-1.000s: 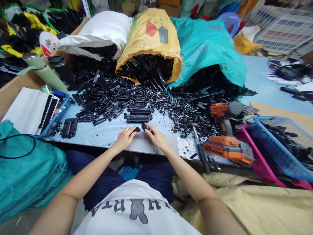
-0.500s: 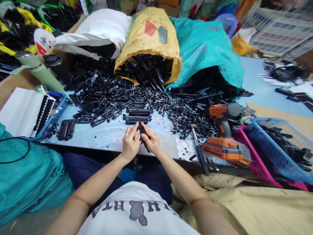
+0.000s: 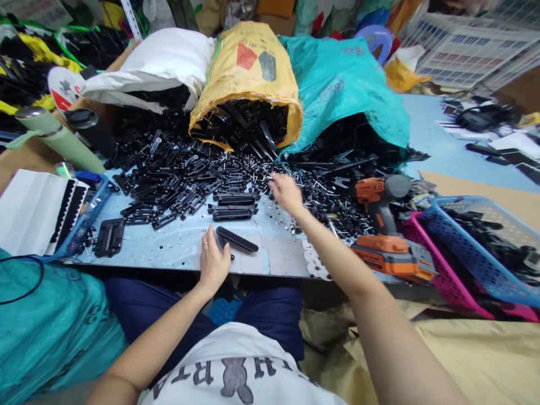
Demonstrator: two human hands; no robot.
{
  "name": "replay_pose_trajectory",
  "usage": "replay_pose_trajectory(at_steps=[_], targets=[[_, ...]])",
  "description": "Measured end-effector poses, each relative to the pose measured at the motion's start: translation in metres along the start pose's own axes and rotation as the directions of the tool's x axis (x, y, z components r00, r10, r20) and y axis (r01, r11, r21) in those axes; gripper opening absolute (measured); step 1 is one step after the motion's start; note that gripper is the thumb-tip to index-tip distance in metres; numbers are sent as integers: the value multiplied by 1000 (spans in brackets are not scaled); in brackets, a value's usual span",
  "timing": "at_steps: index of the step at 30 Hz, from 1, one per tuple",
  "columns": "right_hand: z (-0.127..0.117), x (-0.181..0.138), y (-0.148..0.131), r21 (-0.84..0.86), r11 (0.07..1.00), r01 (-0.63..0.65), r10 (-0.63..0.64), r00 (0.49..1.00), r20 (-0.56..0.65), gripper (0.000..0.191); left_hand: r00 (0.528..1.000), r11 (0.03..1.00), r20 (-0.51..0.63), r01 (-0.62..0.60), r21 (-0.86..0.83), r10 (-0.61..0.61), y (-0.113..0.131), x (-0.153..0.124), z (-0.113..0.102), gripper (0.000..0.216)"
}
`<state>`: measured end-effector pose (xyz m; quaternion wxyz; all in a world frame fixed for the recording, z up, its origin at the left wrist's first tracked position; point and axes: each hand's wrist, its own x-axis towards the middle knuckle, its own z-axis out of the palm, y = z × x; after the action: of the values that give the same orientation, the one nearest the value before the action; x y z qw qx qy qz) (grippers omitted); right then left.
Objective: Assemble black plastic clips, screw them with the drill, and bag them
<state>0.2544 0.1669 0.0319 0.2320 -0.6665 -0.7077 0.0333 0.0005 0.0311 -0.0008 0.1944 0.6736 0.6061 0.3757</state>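
In the head view, your left hand sits at the near edge of the worktop, fingers curled over the left end of a black plastic strip. The strip lies flat on the bare blue surface and runs off to the right, away from your palm. Your right hand is stretched out farther over the worktop, above the heap of small pins that spills from the sacks. It is too blurred to tell whether its fingers are spread or pinching a pin.

The strip looks light and stiff, a moulded part with smooth faces that could slide on the worktop. Judging by its shape, the narrow sides near one end give the surest hold and leave the rest of it free.

Just beyond the strip, a few similar long pieces lie stacked side by side. Behind them, loose black parts pour from a white sack, a yellow sack and a teal sack. To the right, a cordless drill stands near a pink basket and a blue basket. On the left, a black hinge plate lies apart from the heap.
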Motion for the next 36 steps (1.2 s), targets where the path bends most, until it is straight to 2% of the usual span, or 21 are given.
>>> replay_pose_trajectory(at_steps=[2, 3, 4, 6, 7, 8, 10, 13, 14, 16, 17, 18, 19, 20, 21, 22, 23, 25, 27, 29, 36], targets=[[-18, 41, 45, -240, 956, -170, 155, 985, -78, 40, 966, 955, 135, -241, 171, 220, 3, 6, -5, 58], [-25, 57, 63, -344, 914, -214, 203, 977, -68, 39, 911, 904, 259, -376, 205, 320, 6, 11, -6, 56], [-31, 69, 77, -437, 869, -234, 240, 970, -42, 39, 832, 845, 393, -494, 204, 392, 9, 16, -6, 52], [-39, 81, 96, -555, 803, -218, 277, 961, 22, 38, 668, 744, 598, -646, 171, 443, 14, 27, -4, 46], [-42, 83, 100, -581, 788, -202, 281, 959, 48, 37, 618, 712, 654, -682, 167, 437, 15, 32, -3, 46], [-44, 83, 101, -594, 783, -186, 277, 959, 65, 35, 595, 693, 682, -699, 177, 426, 15, 34, -3, 46], [-48, 77, 97, -605, 776, -180, 261, 964, 48, 30, 609, 681, 684, -698, 222, 402, 12, 35, -4, 47], [-59, 52, 74, -611, 756, -234, 250, 966, -60, 28, 673, 707, 647, -648, 282, 358, 4, 30, -9, 44], [-62, 37, 62, -597, 773, -215, 235, 971, -46, 28, 688, 719, 641, -630, 294, 341, 2, 29, -10, 42], [-65, 0, 34, -524, 850, -49, 138, 981, 133, 30, 706, 745, 635, -598, 297, 314, -1, 27, -10, 38], [-64, -23, 20, -449, 888, 99, 32, 961, 274, 32, 705, 756, 638, -589, 286, 309, -1, 28, -9, 36], [-62, -46, 6, -352, 903, 246, -96, 915, 392, 34, 698, 765, 646, -586, 266, 310, -1, 29, -8, 35], [-58, -69, -7, -243, 888, 391, -240, 844, 480, 35, 688, 774, 655, -585, 243, 314, -1, 30, -7, 34], [-52, -90, -17, -152, 848, 507, -363, 766, 531, 37, 676, 783, 664, -583, 217, 320, 0, 32, -6, 33], [-45, -109, -26, -98, 809, 579, -443, 710, 547, 38, 665, 790, 673, -581, 195, 323, 1, 33, -5, 33], [-37, -124, -32, -71, 782, 620, -490, 680, 545, 39, 658, 798, 681, -576, 180, 321, 2, 35, -5, 33], [-30, -136, -35, -73, 774, 629, -504, 682, 531, 39, 654, 805, 688, -568, 172, 315, 3, 36, -4, 33], [-16, -149, -38, -121, 799, 589, -473, 740, 478, 38, 652, 817, 698, -552, 166, 298, 6, 37, -4, 35], [-8, -154, -39, -169, 824, 540, -432, 793, 430, 37, 654, 831, 703, -532, 166, 279, 9, 37, -3, 37], [-6, -155, -39, -201, 834, 513, -409, 821, 399, 36, 661, 841, 703, -514, 169, 263, 12, 36, -3, 44], [-9, -164, -44, -192, 842, 505, -411, 829, 379, 37, 658, 823, 695, -542, 171, 289, 14, 33, -1, 60]])
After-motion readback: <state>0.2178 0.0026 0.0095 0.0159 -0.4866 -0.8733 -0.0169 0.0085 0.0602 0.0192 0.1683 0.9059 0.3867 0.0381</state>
